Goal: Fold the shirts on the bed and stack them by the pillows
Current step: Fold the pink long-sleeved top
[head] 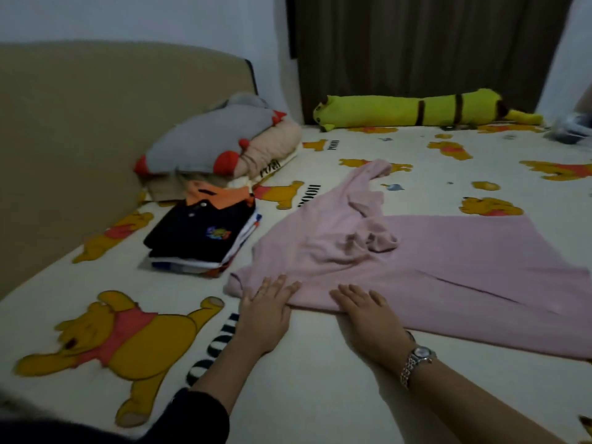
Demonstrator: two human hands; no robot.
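A pink shirt [416, 261] lies spread and rumpled across the middle of the bed, one sleeve reaching toward the far side. My left hand [267, 302] lies flat with straight fingers on the shirt's near left corner. My right hand [368, 312], with a watch on its wrist, presses flat on the near edge a little to the right. A stack of folded shirts [205, 238], a black polo with an orange collar on top, sits to the left of the pink shirt, just in front of the pillows [224, 139].
The bed sheet [320, 363] is cream with yellow bear prints. A beige headboard [96, 123] stands at the left. A long yellow plush toy [416, 107] lies along the far edge under dark curtains. Some pale cloth [573, 126] sits at the far right.
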